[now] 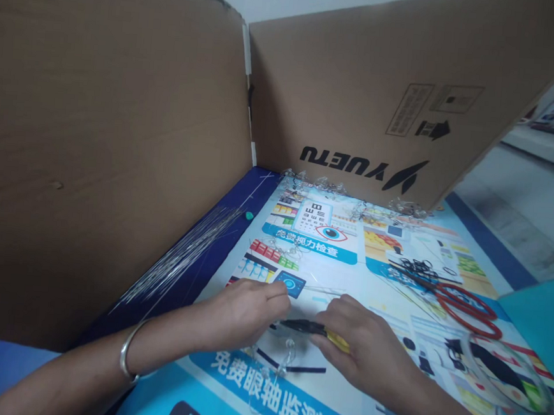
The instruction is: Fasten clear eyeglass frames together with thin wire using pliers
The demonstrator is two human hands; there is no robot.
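My right hand [362, 339] is closed around pliers [305, 326] with yellow handles and dark jaws, which point left toward my other hand. My left hand [256, 311] is pinched shut near the jaw tips; whatever lies between its fingers is too small and hidden to name. Just below the pliers is a clear, glassy beaded piece [288, 355], with thin loops trailing down over the printed sheet [343, 401]. I cannot tell whether this piece is joined to what my left fingers pinch.
Cardboard panels [362, 105] wall off the left and back. Thin metal wires [182, 248] lie along the left. Clear beaded pieces [321, 185] line the back panel. At right are red-handled scissors [470, 309], black loops [418, 268] and a clear round dish [538, 388].
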